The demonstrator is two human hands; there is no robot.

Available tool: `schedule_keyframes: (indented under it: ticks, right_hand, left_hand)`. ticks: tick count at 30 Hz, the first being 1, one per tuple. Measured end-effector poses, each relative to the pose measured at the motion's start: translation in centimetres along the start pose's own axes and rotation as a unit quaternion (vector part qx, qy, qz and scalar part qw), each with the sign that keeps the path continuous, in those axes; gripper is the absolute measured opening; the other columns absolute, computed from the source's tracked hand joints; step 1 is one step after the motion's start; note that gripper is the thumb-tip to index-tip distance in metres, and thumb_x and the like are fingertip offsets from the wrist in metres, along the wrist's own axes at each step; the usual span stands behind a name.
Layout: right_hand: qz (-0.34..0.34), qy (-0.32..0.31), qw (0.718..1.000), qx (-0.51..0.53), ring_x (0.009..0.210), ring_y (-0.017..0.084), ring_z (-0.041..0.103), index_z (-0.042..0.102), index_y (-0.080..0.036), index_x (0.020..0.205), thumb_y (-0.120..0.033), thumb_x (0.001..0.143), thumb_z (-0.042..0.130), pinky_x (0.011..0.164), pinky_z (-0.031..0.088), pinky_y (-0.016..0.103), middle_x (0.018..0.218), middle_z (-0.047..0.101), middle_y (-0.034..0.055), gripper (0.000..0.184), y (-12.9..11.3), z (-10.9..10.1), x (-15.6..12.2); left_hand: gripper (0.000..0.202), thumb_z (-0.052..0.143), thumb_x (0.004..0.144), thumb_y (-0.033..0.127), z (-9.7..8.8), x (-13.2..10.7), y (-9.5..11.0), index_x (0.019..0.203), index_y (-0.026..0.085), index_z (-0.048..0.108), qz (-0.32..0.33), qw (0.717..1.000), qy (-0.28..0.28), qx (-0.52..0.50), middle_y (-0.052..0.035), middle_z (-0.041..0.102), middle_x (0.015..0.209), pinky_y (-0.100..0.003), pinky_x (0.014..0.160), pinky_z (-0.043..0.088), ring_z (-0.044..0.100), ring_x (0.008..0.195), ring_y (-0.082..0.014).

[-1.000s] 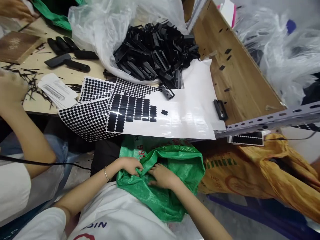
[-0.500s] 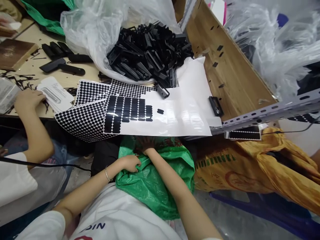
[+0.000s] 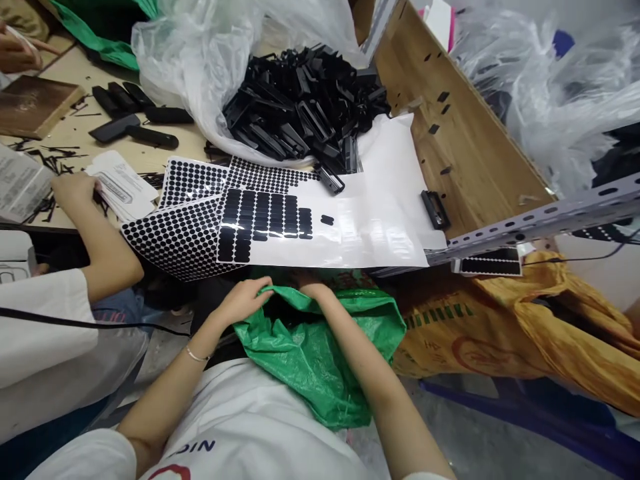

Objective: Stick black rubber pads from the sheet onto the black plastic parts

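A green woven plastic bag (image 3: 320, 360) sits at my lap, below the table's front edge. My left hand (image 3: 246, 299) pinches the bag's rim at its left side and lifts it. My right hand (image 3: 309, 287) reaches over the bag's mouth toward its far side, under the table edge. The fingers of that hand are in shadow and mostly hidden. Dark space shows inside the bag, and its contents cannot be made out. Just above my hands lies a white sheet of black oval stickers (image 3: 265, 220), overhanging the table edge.
A heap of black plastic parts (image 3: 300, 100) lies by a clear plastic bag (image 3: 200, 60). At left, a co-worker's hand (image 3: 75, 190) touches white printed cards (image 3: 120, 183). A metal rail (image 3: 550, 217) edges the right side, with a yellow sack (image 3: 450, 333) below.
My left hand has moved up and left, pulling the bag's rim with it, so the mouth gapes wider. My right hand has gone slightly farther under the table edge.
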State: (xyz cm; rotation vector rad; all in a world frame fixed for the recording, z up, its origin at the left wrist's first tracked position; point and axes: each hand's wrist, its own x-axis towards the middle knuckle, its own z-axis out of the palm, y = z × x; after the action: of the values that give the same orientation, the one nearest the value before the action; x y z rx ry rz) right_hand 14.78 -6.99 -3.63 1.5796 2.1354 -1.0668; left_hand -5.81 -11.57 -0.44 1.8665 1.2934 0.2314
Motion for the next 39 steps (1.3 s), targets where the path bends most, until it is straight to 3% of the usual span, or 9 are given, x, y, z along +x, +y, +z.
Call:
schedule_keyframes:
  ticks: [4, 8, 11, 16, 20, 23, 30, 35, 39]
  right_hand:
    - [-0.075, 0.007, 0.990, 0.120, 0.120, 0.023, 0.058, 0.059, -0.019, 0.130, -0.039, 0.101, 0.021, 0.105, 0.043, 0.036, 0.133, 0.062, 0.0053, 0.052, 1.3, -4.2, -5.9]
    - [-0.156, 0.103, 0.976, 0.114, 0.132, 0.029, 0.047, 0.049, -0.026, 0.139, -0.044, 0.077, 0.069, 0.112, 0.037, 0.045, 0.145, 0.051, 0.0047, 0.067, 2.6, -7.2, -12.3]
    - [-0.088, 0.196, 0.977, 0.020, 0.123, 0.031, 0.055, 0.060, -0.026, 0.127, -0.020, 0.074, 0.067, 0.106, 0.042, 0.048, 0.134, 0.061, 0.0060, 0.054, 3.2, -7.5, -14.5]
    - [0.024, 0.360, 0.933, -0.003, 0.104, 0.026, 0.067, 0.070, -0.026, 0.108, -0.003, 0.074, 0.044, 0.092, 0.052, 0.041, 0.109, 0.074, 0.0014, 0.048, 2.7, -7.5, -14.3]
    - [0.034, 0.419, 0.907, 0.001, 0.102, 0.026, 0.068, 0.071, -0.025, 0.105, -0.003, 0.072, 0.043, 0.090, 0.052, 0.039, 0.107, 0.074, 0.0013, 0.049, 1.5, -8.9, -13.4]
    - [0.033, 0.374, 0.927, 0.005, 0.105, 0.026, 0.066, 0.068, -0.023, 0.111, -0.004, 0.075, 0.044, 0.091, 0.051, 0.040, 0.111, 0.073, 0.0037, 0.048, 1.3, -10.3, -13.4]
    - [-0.132, 0.142, 0.981, 0.024, 0.121, 0.030, 0.058, 0.057, -0.027, 0.130, -0.044, 0.073, 0.072, 0.103, 0.046, 0.043, 0.132, 0.063, 0.0061, 0.061, 0.5, -14.1, -14.5]
    - [-0.084, 0.289, 0.952, 0.047, 0.102, 0.028, 0.066, 0.073, -0.021, 0.099, -0.035, 0.090, 0.053, 0.090, 0.052, 0.042, 0.112, 0.071, 0.0092, 0.027, 1.1, -16.4, -8.2]
    - [-0.016, 0.432, 0.902, -0.006, 0.117, 0.032, 0.055, 0.062, -0.019, 0.122, -0.019, 0.086, 0.055, 0.095, 0.049, 0.047, 0.129, 0.061, 0.0119, 0.036, 2.3, -17.5, -1.1]
  left_hand:
    - [0.023, 0.043, 0.089, 0.039, -2.5, -2.5, 0.0, 0.087, 0.022, 0.059, -0.003, 0.984, 0.156, -0.083, 0.0030, 0.061, 0.070, -0.024, 0.063, 0.039, 0.055, 0.065, -0.0142]
    - [0.018, 0.047, 0.087, 0.035, -2.8, -2.9, -0.1, 0.085, 0.022, 0.059, -0.032, 0.949, 0.305, -0.074, 0.0026, 0.061, 0.068, -0.024, 0.062, 0.040, 0.055, 0.062, -0.0139]
    - [0.015, 0.048, 0.087, 0.032, -3.1, -2.3, -0.7, 0.086, 0.022, 0.059, -0.069, 0.923, 0.376, -0.048, 0.0007, 0.063, 0.072, -0.024, 0.064, 0.041, 0.058, 0.066, -0.0151]
    - [0.031, 0.052, 0.084, 0.024, -5.0, -2.7, 1.3, 0.115, 0.023, 0.055, -0.047, 0.943, 0.324, 0.067, -0.0061, 0.064, 0.109, -0.029, 0.069, 0.047, 0.063, 0.083, -0.0198]
    - [0.037, 0.052, 0.086, 0.019, -5.0, -3.8, 5.9, 0.123, 0.024, 0.054, 0.164, 0.927, 0.303, 0.151, -0.0099, 0.060, 0.122, -0.042, 0.099, 0.042, 0.053, 0.118, -0.0262]
    - [0.042, 0.054, 0.089, 0.027, -2.8, -3.4, 7.9, 0.130, 0.029, 0.051, 0.304, 0.919, 0.143, 0.207, -0.0082, 0.054, 0.138, -0.049, 0.112, 0.030, 0.042, 0.133, -0.0276]
    - [0.061, 0.069, 0.079, 0.044, 1.8, -0.5, 6.7, 0.133, 0.021, 0.052, 0.265, 0.914, 0.029, 0.305, -0.0124, 0.040, 0.152, -0.054, 0.115, 0.022, 0.028, 0.144, -0.0338]
    - [0.053, 0.061, 0.086, 0.044, 0.6, -0.9, 8.4, 0.134, 0.024, 0.050, 0.301, 0.920, 0.011, 0.250, -0.0080, 0.044, 0.149, -0.056, 0.116, 0.022, 0.030, 0.143, -0.0325]
    - [0.044, 0.051, 0.093, 0.039, -1.7, -0.8, 10.1, 0.133, 0.023, 0.051, 0.350, 0.918, -0.025, 0.185, -0.0052, 0.048, 0.146, -0.047, 0.117, 0.027, 0.038, 0.139, -0.0268]
